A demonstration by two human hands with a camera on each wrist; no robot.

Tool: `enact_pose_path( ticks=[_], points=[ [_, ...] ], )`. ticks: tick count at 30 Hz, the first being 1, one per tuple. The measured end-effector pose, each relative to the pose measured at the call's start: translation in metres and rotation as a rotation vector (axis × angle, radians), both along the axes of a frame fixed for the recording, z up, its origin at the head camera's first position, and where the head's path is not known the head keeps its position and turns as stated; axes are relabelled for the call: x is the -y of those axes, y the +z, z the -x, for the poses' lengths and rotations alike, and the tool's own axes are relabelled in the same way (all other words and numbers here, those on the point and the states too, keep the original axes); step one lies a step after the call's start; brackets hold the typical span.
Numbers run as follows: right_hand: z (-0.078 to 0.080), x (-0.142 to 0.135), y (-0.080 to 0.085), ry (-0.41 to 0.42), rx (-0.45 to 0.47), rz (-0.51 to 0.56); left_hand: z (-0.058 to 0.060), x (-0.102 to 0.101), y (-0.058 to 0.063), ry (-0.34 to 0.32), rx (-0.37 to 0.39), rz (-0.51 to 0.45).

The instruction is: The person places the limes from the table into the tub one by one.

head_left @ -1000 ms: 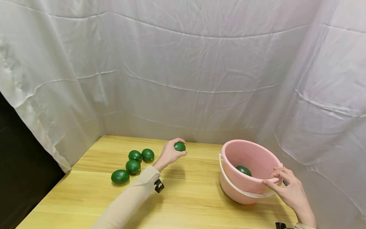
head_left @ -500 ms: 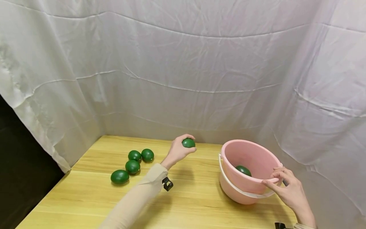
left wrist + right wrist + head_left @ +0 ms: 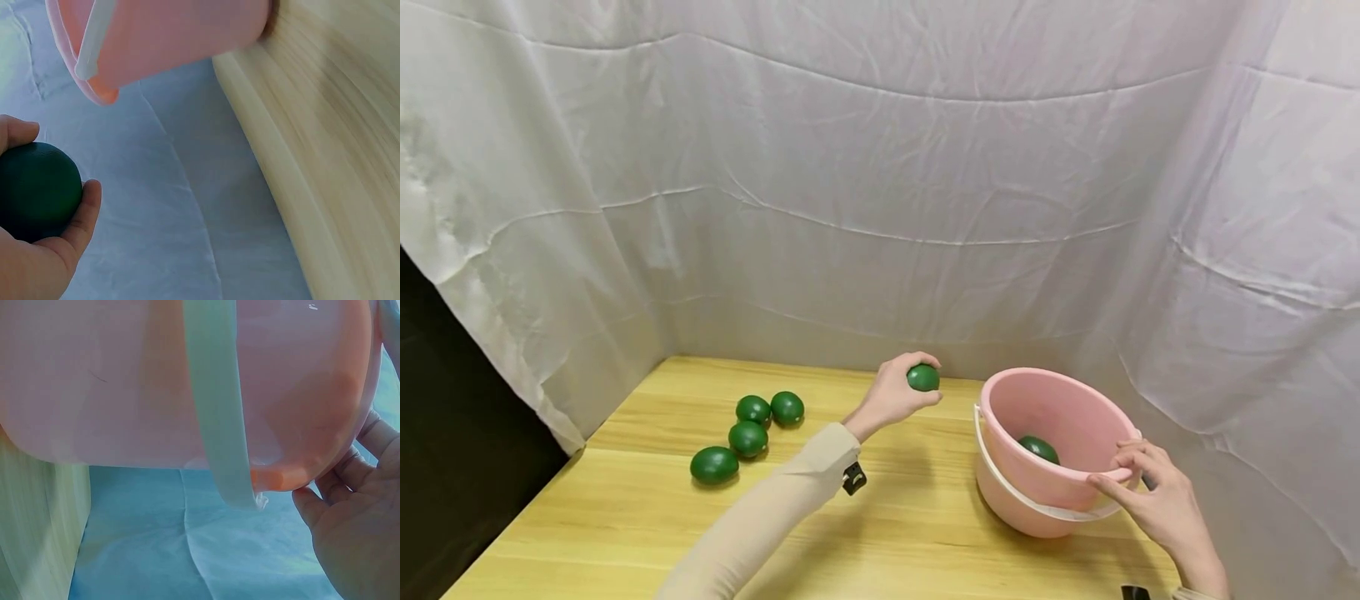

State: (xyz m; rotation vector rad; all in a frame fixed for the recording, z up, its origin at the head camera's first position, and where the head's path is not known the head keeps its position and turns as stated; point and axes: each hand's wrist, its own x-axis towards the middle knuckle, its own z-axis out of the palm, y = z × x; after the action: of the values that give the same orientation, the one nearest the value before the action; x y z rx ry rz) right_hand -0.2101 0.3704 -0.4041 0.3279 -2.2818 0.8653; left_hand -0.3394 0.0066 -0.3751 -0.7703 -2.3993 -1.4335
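Note:
My left hand (image 3: 897, 390) grips a smooth, dark green avocado (image 3: 923, 377) between thumb and fingers, raised over the back of the table. In the left wrist view the avocado (image 3: 39, 190) fills the hand, and the bucket (image 3: 181, 37) shows beyond it. The pink bucket (image 3: 1022, 510) stands at the right, its white handle (image 3: 1051, 512) hanging down across the front. Another avocado (image 3: 1039, 448) lies inside it. My right hand (image 3: 1168, 504) holds the bucket's right rim, thumb at the front; the right wrist view shows fingers (image 3: 375, 434) along that rim.
On the left of the wooden table (image 3: 625, 533) lie several more avocados, among them a larger one in front (image 3: 714, 465) and one at the back (image 3: 787, 408). A pale cloth curtain (image 3: 880, 208) hangs behind the table and along its sides.
My left hand has carried the avocado to the right, closer to the bucket. The right hand, the bucket and the avocados on the table have stayed in place.

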Motion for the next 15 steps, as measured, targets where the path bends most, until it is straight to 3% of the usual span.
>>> enact_pose_path(
  ticks=[15],
  points=[
    [0.001,0.000,0.000,0.002,-0.002,-0.002,-0.008,-0.031,0.019,-0.062,-0.099,0.035]
  ],
)
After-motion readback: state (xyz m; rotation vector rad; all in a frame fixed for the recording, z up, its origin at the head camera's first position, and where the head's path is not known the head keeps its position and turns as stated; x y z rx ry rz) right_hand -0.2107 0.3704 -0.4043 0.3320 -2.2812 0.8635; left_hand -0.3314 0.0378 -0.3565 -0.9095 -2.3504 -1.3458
